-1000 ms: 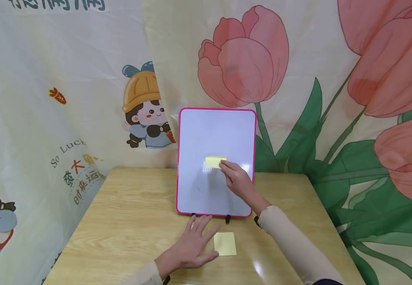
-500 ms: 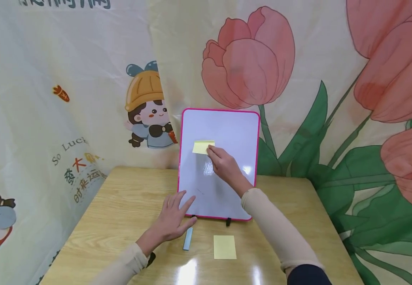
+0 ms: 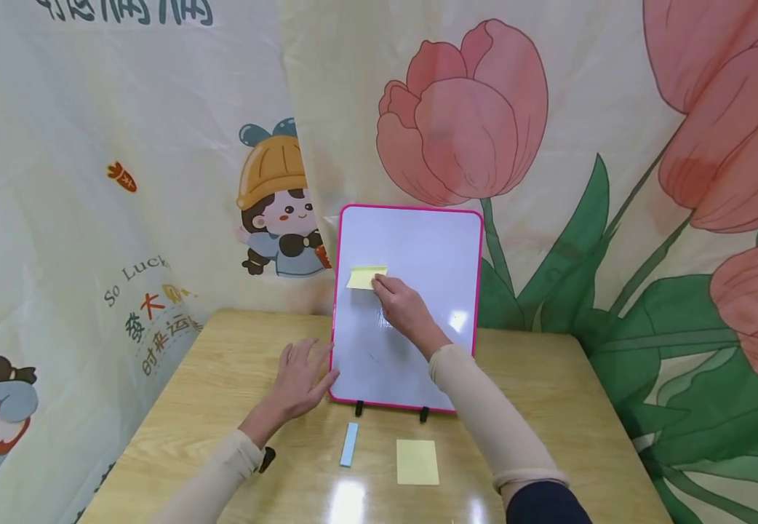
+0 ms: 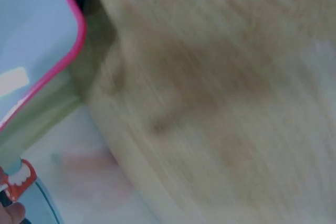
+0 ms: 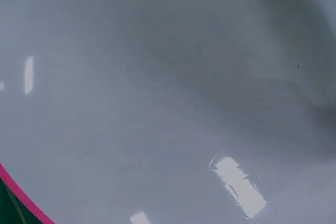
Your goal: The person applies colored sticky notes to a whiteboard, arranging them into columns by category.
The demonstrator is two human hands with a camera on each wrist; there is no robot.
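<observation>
Both hands are at the whiteboard point(image 3: 425, 244) in the head view: the right hand point(image 3: 407, 307) pinches the right end of a yellow note point(image 3: 362, 279) at the board's left side, above mid-height; the left hand point(image 3: 297, 380), fingers spread, is beside the lower left edge, contact unclear. Probably the note is being placed, and the next move calls for pressing it flat before letting go; how much already sticks is hard to tell. Left wrist view: blurred desk point(image 4: 210, 145) and the board's pink-rimmed corner, no hand. Right wrist view: glare and shadow on the board; hand and note lie outside it.
</observation>
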